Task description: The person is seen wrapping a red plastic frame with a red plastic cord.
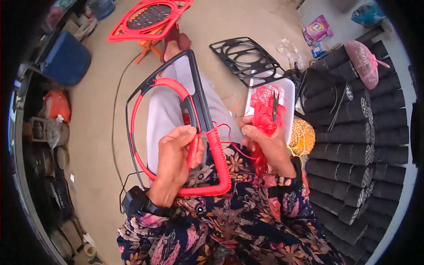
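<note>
A black frame (201, 95) with rounded corners and an inner ring rests over my lap. Red cord is wound tightly around its lower corner (221, 165) and along parts of the ring (174, 86). My left hand (174, 161) is closed around the red-wrapped part of the ring, thumb on top. In my right hand (269, 143) is a bundle of glossy red cord (263, 119), and a strand runs from it to the frame. Dark pointed pliers (275, 106) stick up beside the bundle; whether my fingers touch them I cannot tell.
A white basin (289, 92) with loose red cord stands right of my knees, a black frame (247, 57) leaning over it. A red-wrapped frame (148, 20) lies on a stool ahead. Black perforated cylinders (340, 154) are stacked at right; a blue container (66, 57) stands left.
</note>
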